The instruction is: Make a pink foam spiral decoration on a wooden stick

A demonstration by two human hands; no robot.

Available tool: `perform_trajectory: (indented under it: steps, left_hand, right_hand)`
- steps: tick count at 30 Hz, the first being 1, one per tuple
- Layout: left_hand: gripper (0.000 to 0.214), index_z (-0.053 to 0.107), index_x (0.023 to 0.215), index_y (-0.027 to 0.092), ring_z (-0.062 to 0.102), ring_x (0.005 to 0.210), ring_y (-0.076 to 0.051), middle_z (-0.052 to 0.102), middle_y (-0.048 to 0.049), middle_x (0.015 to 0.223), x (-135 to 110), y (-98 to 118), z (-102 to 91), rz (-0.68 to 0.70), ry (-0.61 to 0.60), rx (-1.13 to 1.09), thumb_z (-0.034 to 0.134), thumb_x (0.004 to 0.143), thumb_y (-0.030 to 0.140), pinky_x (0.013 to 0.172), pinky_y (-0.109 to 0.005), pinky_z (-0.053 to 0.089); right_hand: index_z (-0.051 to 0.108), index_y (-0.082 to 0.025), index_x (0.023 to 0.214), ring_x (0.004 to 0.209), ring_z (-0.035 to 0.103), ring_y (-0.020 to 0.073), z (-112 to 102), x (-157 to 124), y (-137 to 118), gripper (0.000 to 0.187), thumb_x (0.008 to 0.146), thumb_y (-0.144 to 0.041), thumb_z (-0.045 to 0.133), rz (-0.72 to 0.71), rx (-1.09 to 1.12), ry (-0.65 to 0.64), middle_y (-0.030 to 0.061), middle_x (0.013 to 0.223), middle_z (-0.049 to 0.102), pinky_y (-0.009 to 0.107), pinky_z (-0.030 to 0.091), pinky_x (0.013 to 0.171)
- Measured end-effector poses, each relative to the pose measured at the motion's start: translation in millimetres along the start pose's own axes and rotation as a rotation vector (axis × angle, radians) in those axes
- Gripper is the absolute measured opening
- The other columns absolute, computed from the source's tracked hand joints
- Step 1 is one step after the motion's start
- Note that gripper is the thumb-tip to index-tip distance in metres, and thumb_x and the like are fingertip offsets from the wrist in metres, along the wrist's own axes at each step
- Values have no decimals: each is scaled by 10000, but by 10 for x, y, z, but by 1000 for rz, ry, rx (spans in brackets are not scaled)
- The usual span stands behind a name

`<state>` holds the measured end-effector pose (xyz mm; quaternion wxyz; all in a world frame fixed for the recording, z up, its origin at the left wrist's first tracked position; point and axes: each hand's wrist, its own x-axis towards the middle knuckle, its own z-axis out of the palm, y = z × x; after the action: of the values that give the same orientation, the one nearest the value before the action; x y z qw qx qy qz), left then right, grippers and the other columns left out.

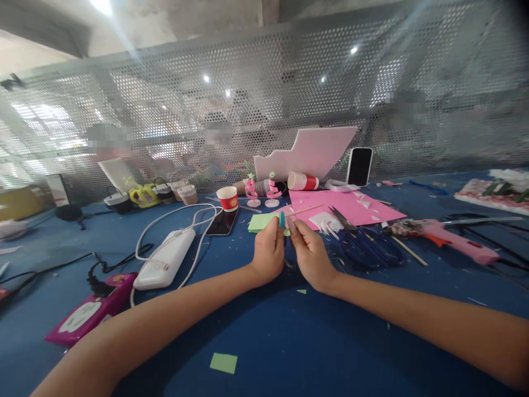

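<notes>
My left hand [268, 251] is closed in a pinch, with a small teal rounded thing [282, 219] at its fingertips; its kind is unclear. Close beside it, my right hand [311, 253] pinches a tiny piece of light green paper [286, 232]. Both hands are just above the blue table, fingertips nearly touching. Behind them lies a pad of green paper [261, 222]. A thin wooden stick [308, 209] runs behind my right fingertips; whether it is held I cannot tell. Green paper scraps [223, 363] lie nearer to me.
Blue-handled scissors [367, 248] and a pink glue gun [463, 242] lie right, by pink sheets [372, 209]. Two pink spiral ornaments [273, 193], a paper cup [227, 198] and a phone [223, 221] stand or lie behind. Leftward are a white power bank [165, 262] and magenta box [88, 311].
</notes>
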<state>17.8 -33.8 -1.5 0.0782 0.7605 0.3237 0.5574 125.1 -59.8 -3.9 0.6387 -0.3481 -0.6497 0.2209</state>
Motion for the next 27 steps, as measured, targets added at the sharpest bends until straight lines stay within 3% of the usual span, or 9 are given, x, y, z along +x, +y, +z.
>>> perform_trajectory:
  steps: [7, 11, 16, 22, 27]
  left_hand:
    - [198, 338, 713, 216, 338, 475, -113, 385, 33, 572, -6, 32, 26, -4, 34, 190, 309, 909, 216, 496, -269, 248]
    - [181, 349, 733, 218, 350, 457, -121, 398, 31, 565, -18, 38, 29, 25, 20, 234, 296, 906, 210, 492, -274, 247]
    - [158, 353, 747, 216, 349, 458, -122, 396, 35, 560, -24, 25, 14, 68, 24, 273, 302, 894, 190, 492, -273, 247]
    - [206, 353, 720, 212, 352, 487, -112, 399, 32, 578, -10, 22, 8, 5, -13, 181, 311, 920, 230, 506, -264, 269]
    - [277, 371, 713, 204, 359, 514, -105, 396, 33, 588, 32, 6, 10, -96, -63, 25, 279, 947, 320, 519, -254, 293]
  right_hand:
    - [433, -211, 717, 547, 326, 110, 29, -8, 41, 303, 913, -440, 418, 126, 171, -12, -39, 627, 369, 236, 297, 496]
    - [439, -207, 700, 538, 327, 111, 43, -2, 17, 339, 911, -470, 404, 144, 179, 27, -37, 602, 368, 238, 288, 486]
    - [443, -203, 679, 526, 284, 105, 20, 51, 2, 343, 901, -464, 427, 155, 177, -21, -44, 591, 337, 237, 268, 477]
    - [428, -205, 674, 542, 300, 109, -4, 59, 41, 340, 898, -460, 421, 129, 125, -29, -40, 602, 345, 241, 267, 479]
    - [398, -208, 602, 481, 289, 99, -37, 118, 124, 396, 861, -503, 456, 226, 161, -40, -57, 519, 323, 248, 248, 452]
